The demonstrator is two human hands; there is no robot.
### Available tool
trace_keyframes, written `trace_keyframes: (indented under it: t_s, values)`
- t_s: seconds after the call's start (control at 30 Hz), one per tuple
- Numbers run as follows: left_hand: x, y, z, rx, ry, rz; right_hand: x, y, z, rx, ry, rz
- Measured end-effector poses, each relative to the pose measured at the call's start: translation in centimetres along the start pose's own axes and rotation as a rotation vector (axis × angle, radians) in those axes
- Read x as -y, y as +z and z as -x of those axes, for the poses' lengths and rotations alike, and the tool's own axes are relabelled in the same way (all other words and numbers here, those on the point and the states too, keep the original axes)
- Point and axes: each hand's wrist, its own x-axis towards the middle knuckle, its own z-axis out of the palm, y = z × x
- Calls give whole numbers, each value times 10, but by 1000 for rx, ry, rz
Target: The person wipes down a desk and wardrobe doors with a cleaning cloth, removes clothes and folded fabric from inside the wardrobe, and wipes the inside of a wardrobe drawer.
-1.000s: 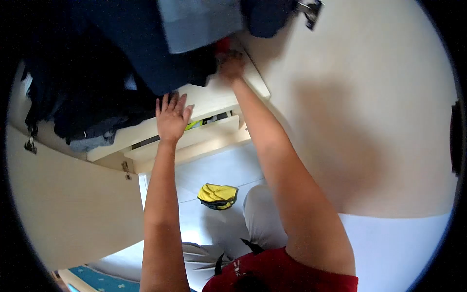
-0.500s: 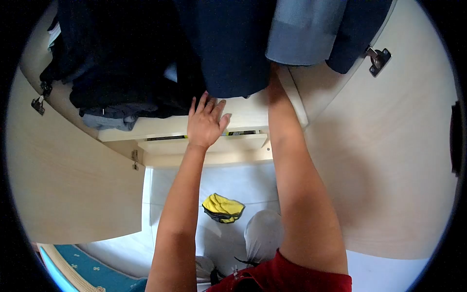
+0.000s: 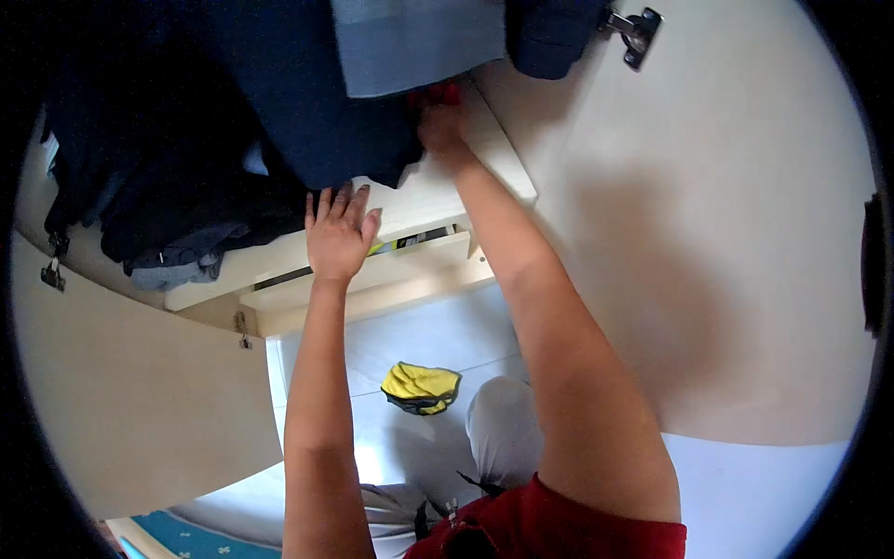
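Observation:
My left hand (image 3: 339,235) lies flat with spread fingers on the front edge of the pale wooden shelf (image 3: 475,177), its fingertips near hanging dark clothes (image 3: 289,93). Farther in on the right, my right hand (image 3: 443,132) is over the shelf, closed around a red cloth (image 3: 440,95), partly behind the dark garments. A grey garment (image 3: 419,47) hangs above it. Folded dark clothes (image 3: 200,219) are piled at the shelf's left.
Cabinet doors stand open at left (image 3: 140,382) and right (image 3: 726,224), with metal hinges (image 3: 637,39). Below the shelf is a slightly open drawer (image 3: 372,270). A yellow and dark cloth (image 3: 421,387) lies on the floor near my knees.
The view has swung right and back since half a second ago. My right hand, hidden behind the clothes then, shows again with the red cloth. My left hand stays on the shelf edge.

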Motion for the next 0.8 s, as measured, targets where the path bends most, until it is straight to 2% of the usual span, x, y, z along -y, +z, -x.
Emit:
trace_keyframes:
  t_s: [0.13, 0.17, 0.2, 0.27, 0.33, 0.4, 0.53, 0.6, 0.67, 0.77, 0.8]
  values:
    - [-1, 0, 1, 19, 5, -39, 11, -22, 44, -395, -20, -132]
    - [-1, 0, 1, 19, 9, -43, 6, -8, 37, -722, -103, -285]
    - [-1, 1, 0, 17, 12, -48, 5, -2, 29, -737, -27, -374]
    - [1, 6, 0, -13, 30, -56, 6, 9, 21, -759, 125, -555]
    - [1, 6, 0, -34, 36, -46, 15, 8, 25, -622, 22, -302]
    - [2, 7, 1, -29, 40, -48, 19, 6, 31, -514, -115, -219]
    - [0, 8, 0, -36, 45, -67, 10, -16, 43, -396, -477, -337]
    - [-1, 8, 0, -28, 41, -70, 9, -36, 55, -320, -542, -402]
    - [-1, 8, 0, -4, 35, -78, 21, -63, 81, -224, -490, -497]
    - [0, 6, 1, 26, 29, -77, 20, -57, 80, -208, -467, -408]
    - [0, 6, 1, 33, 29, -76, 19, -43, 68, -302, -351, -479]
